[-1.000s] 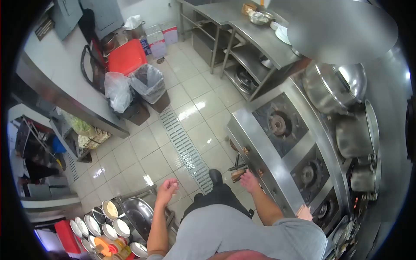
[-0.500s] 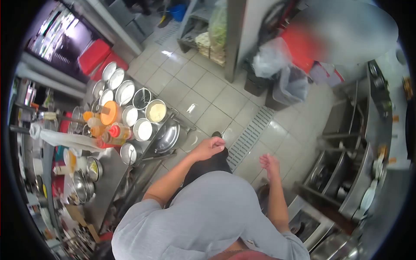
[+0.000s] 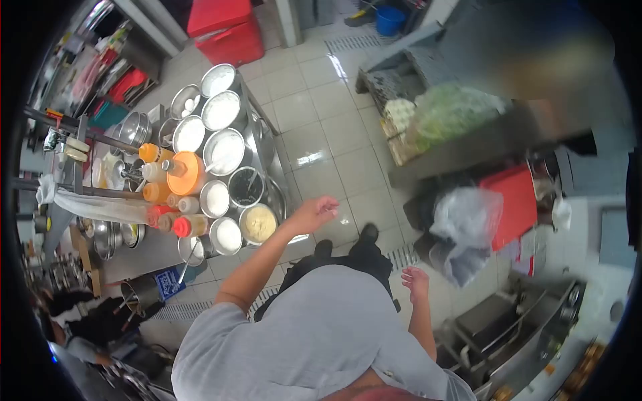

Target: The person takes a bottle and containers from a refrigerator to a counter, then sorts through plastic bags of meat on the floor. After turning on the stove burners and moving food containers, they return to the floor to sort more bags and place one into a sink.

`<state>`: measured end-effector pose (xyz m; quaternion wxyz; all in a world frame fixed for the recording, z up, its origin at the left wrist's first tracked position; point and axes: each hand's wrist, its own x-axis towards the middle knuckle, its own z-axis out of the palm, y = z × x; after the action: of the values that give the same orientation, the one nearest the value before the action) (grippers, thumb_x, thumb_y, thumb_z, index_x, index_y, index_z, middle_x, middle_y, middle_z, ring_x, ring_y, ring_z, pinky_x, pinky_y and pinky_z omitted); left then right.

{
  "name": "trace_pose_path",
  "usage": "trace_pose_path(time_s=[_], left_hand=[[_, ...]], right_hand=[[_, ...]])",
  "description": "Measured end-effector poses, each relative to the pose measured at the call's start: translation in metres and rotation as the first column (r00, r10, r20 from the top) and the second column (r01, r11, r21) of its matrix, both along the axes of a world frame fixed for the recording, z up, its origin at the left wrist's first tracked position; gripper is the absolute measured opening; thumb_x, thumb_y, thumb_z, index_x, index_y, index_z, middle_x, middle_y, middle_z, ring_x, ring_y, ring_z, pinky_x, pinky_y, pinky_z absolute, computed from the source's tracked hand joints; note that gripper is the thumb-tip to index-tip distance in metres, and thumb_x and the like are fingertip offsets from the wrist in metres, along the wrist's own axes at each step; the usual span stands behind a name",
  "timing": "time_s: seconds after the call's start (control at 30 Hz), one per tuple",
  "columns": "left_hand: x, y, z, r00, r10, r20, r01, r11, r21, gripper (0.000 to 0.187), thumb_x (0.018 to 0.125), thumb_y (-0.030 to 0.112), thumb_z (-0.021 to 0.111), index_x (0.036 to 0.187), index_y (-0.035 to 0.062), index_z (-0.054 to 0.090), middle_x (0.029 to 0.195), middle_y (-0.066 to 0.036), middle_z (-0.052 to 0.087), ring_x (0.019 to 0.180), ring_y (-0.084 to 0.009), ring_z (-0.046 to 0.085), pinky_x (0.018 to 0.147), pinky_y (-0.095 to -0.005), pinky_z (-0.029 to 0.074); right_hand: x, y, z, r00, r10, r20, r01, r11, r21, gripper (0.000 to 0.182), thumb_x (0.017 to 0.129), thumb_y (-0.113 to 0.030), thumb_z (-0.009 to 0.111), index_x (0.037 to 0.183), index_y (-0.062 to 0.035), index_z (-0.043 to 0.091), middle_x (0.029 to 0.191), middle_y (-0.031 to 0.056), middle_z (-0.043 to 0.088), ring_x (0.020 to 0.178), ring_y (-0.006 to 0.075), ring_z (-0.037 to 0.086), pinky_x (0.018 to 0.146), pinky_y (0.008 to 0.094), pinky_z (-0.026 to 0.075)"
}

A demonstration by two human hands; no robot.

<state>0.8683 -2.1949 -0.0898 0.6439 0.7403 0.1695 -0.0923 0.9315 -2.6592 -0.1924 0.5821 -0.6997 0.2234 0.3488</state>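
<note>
Both hands are out in midair here, so calling straight ahead from the chest twelve. Left hand [image 3: 317, 214] is at twelve, fingers open but loosely bent, thumb out to the side. Right hand [image 3: 416, 284] is at two, fingers spread a bit and slightly curled, also open. Nearest thing to the left one is the yellow bowl [image 3: 259, 224], pale yellow stuff inside, sitting at eleven on the corner of the steel table [image 3: 127, 264], a little apart from the hand. Packed in around it are white bowls [image 3: 224, 152], a dark bowl [image 3: 246, 186] with some utensil in it, an orange lid [image 3: 189, 179] and squeeze bottles [image 3: 190, 226], a couple with red tops. A ladle [image 3: 187, 264] leans out of the small bowl [image 3: 194, 249] by the near edge. The right hand is closest to the clear bag [image 3: 461, 260] at about two, not touching it. Greens [image 3: 455, 113] in plastic at one, red box [image 3: 227, 37] at eleven, blue bucket [image 3: 391, 21] just past twelve, and another person [image 3: 87, 351] way over at nine, mostly blurry
</note>
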Motion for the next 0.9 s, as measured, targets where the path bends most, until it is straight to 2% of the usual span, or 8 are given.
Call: trace_pose_path(time_s=[0.17, 0.3, 0.4, 0.47, 0.57, 0.6, 0.8, 0.9], left_hand=[[0.066, 0.031, -0.006, 0.976, 0.219, -0.009, -0.219, 0.974, -0.060, 0.032, 0.096, 0.021, 0.064, 0.122, 0.0011, 0.060, 0.105, -0.007, 0.068, 0.097, -0.0117, 0.062, 0.089, -0.0286, 0.050], [0.087, 0.044, -0.002, 0.925, 0.380, -0.031, -0.379, 0.925, 0.022, 0.031, 0.097, 0.020, 0.063, 0.121, 0.0008, 0.060, 0.106, -0.007, 0.069, 0.099, -0.0119, 0.063, 0.088, -0.0283, 0.050], [0.101, 0.066, 0.018, 0.852, 0.514, -0.100, -0.520, 0.853, -0.042, 0.031, 0.098, 0.021, 0.063, 0.122, 0.0013, 0.059, 0.107, -0.007, 0.069, 0.098, -0.0110, 0.063, 0.087, -0.0275, 0.050], [0.113, 0.092, 0.016, 0.794, 0.586, -0.163, -0.602, 0.795, -0.077, 0.032, 0.098, 0.021, 0.063, 0.123, 0.0017, 0.059, 0.107, -0.006, 0.069, 0.098, -0.0106, 0.063, 0.087, -0.0271, 0.050], [0.154, 0.153, 0.020, 0.687, 0.721, -0.095, -0.726, 0.675, -0.130, 0.031, 0.098, 0.021, 0.062, 0.123, 0.0021, 0.059, 0.108, -0.005, 0.069, 0.097, -0.0104, 0.063, 0.086, -0.0268, 0.050], [0.173, 0.185, 0.029, 0.707, 0.704, -0.069, -0.707, 0.705, -0.053, 0.033, 0.097, 0.020, 0.063, 0.124, 0.0019, 0.059, 0.109, -0.006, 0.068, 0.097, -0.0101, 0.063, 0.086, -0.0270, 0.051], [0.274, 0.352, 0.048, 0.674, 0.694, 0.251, -0.718, 0.696, 0.002, 0.037, 0.095, 0.022, 0.064, 0.125, 0.0005, 0.057, 0.112, -0.013, 0.068, 0.101, -0.0175, 0.065, 0.085, -0.0304, 0.053], [0.302, 0.420, 0.089, 0.722, 0.654, 0.226, -0.685, 0.721, 0.102, 0.037, 0.095, 0.022, 0.063, 0.124, -0.0002, 0.058, 0.112, -0.015, 0.068, 0.103, -0.0204, 0.066, 0.084, -0.0324, 0.053]], right_hand=[[0.192, 0.130, -0.015, 0.935, 0.336, 0.118, -0.341, 0.940, 0.027, 0.020, 0.096, -0.023, 0.060, 0.093, -0.0041, 0.066, 0.089, 0.0068, 0.071, 0.079, 0.0143, 0.066, 0.066, 0.0295, 0.052], [0.332, 0.303, 0.033, 0.741, 0.631, 0.231, -0.658, 0.750, 0.062, 0.022, 0.098, -0.025, 0.059, 0.092, -0.0051, 0.066, 0.090, 0.0066, 0.071, 0.079, 0.0136, 0.065, 0.068, 0.0285, 0.050], [0.409, 0.436, 0.072, 0.521, 0.760, 0.388, -0.837, 0.543, 0.060, 0.024, 0.099, -0.028, 0.059, 0.092, -0.0055, 0.065, 0.092, 0.0058, 0.072, 0.084, 0.0123, 0.064, 0.072, 0.0276, 0.050], [0.433, 0.520, 0.103, 0.436, 0.758, 0.485, -0.886, 0.457, 0.083, 0.023, 0.099, -0.025, 0.058, 0.093, -0.0048, 0.065, 0.093, 0.0058, 0.072, 0.085, 0.0130, 0.066, 0.073, 0.0279, 0.050], [0.442, 0.622, 0.129, 0.349, 0.772, 0.531, -0.935, 0.327, 0.139, 0.021, 0.099, -0.023, 0.059, 0.097, -0.0034, 0.065, 0.097, 0.0061, 0.072, 0.088, 0.0132, 0.066, 0.077, 0.0288, 0.050], [0.443, 0.656, 0.135, 0.332, 0.776, 0.536, -0.942, 0.297, 0.154, 0.021, 0.099, -0.024, 0.060, 0.097, -0.0037, 0.065, 0.097, 0.0057, 0.072, 0.089, 0.0127, 0.065, 0.077, 0.0288, 0.050], [0.469, 0.755, 0.156, 0.169, 0.891, 0.420, -0.980, 0.106, 0.168, 0.023, 0.098, -0.023, 0.060, 0.104, -0.0009, 0.065, 0.101, 0.0086, 0.071, 0.090, 0.0146, 0.065, 0.079, 0.0296, 0.051], [0.525, 0.792, 0.140, 0.134, 0.941, 0.311, -0.976, 0.072, 0.203, 0.026, 0.098, -0.023, 0.060, 0.108, 0.0008, 0.063, 0.104, 0.0111, 0.071, 0.090, 0.0169, 0.066, 0.080, 0.0307, 0.052]])
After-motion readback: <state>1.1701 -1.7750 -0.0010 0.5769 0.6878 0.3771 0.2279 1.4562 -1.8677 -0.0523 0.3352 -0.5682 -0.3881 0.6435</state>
